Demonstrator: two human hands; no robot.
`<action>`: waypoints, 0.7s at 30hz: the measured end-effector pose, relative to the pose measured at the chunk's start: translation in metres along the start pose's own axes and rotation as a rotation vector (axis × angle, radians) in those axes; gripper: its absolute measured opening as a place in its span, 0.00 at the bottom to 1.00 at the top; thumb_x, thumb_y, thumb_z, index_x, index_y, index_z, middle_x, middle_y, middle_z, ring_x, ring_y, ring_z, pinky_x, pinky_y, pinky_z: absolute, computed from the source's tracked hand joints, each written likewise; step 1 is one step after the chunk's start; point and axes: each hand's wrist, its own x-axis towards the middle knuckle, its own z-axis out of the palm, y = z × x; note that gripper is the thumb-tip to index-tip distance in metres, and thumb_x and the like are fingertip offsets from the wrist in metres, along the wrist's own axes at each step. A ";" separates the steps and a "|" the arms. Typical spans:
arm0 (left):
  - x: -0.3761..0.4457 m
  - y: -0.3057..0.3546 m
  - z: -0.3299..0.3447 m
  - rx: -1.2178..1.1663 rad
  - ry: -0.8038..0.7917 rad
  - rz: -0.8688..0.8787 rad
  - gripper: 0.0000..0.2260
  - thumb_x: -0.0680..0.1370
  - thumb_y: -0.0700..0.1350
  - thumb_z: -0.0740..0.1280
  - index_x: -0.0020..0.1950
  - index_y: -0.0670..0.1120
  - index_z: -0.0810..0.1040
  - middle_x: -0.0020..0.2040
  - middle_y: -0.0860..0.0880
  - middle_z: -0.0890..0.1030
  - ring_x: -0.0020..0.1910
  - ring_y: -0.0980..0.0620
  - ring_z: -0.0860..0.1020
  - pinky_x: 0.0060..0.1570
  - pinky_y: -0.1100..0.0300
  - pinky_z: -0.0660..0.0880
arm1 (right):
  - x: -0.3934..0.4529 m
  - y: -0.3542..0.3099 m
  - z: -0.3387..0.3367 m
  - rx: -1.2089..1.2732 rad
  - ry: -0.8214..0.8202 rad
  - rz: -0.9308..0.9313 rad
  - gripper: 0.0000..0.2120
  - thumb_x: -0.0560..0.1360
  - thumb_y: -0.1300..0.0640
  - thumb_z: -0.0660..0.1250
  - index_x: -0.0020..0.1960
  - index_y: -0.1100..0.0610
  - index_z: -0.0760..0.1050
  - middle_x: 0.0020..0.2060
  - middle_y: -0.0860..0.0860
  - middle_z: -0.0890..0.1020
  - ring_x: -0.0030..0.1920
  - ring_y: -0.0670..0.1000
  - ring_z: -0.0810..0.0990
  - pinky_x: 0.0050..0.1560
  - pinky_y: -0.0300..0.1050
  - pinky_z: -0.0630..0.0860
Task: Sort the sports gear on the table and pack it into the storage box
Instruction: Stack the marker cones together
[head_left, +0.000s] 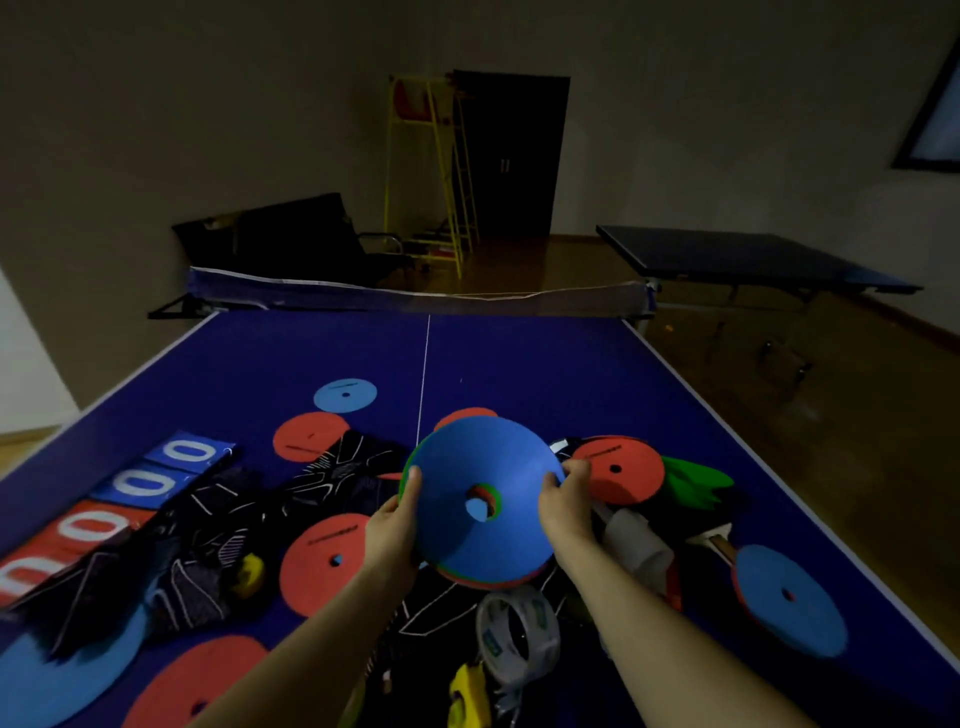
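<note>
Both hands gripped a stack of flat discs, blue on top, above the blue worktop: left hand at its left rim, right hand at its right. A tape roll lay nearer; loose red and blue discs, dark garments and score cards surrounded it, the net beyond.

Both forearms reaching forward, left hand and right hand raised, each grip curled, thumbs on top.

Two hands are holding a stack of flat discs, blue on top, above a blue ping-pong table. The left hand is gripping its nine o'clock edge, the right hand its three o'clock edge. Red and blue discs are lying around.
</note>
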 end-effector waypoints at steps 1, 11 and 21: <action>0.002 0.001 -0.001 0.001 -0.032 -0.025 0.13 0.76 0.52 0.69 0.48 0.42 0.80 0.48 0.43 0.82 0.48 0.41 0.80 0.51 0.44 0.78 | -0.001 0.000 0.003 -0.017 0.005 -0.009 0.06 0.79 0.61 0.56 0.54 0.54 0.61 0.51 0.57 0.70 0.39 0.55 0.70 0.43 0.55 0.70; 0.021 -0.021 0.054 0.072 -0.083 0.011 0.13 0.76 0.28 0.60 0.51 0.45 0.72 0.57 0.37 0.76 0.47 0.41 0.75 0.48 0.47 0.73 | 0.033 0.015 -0.039 0.105 -0.014 0.002 0.11 0.78 0.65 0.56 0.56 0.61 0.73 0.53 0.59 0.76 0.44 0.53 0.73 0.41 0.43 0.66; 0.033 -0.082 0.187 -0.018 0.218 0.121 0.17 0.80 0.36 0.61 0.69 0.41 0.68 0.62 0.39 0.74 0.59 0.38 0.74 0.59 0.41 0.72 | 0.139 0.060 -0.144 -0.101 -0.070 0.009 0.12 0.75 0.68 0.58 0.58 0.62 0.73 0.56 0.58 0.77 0.52 0.54 0.75 0.48 0.45 0.70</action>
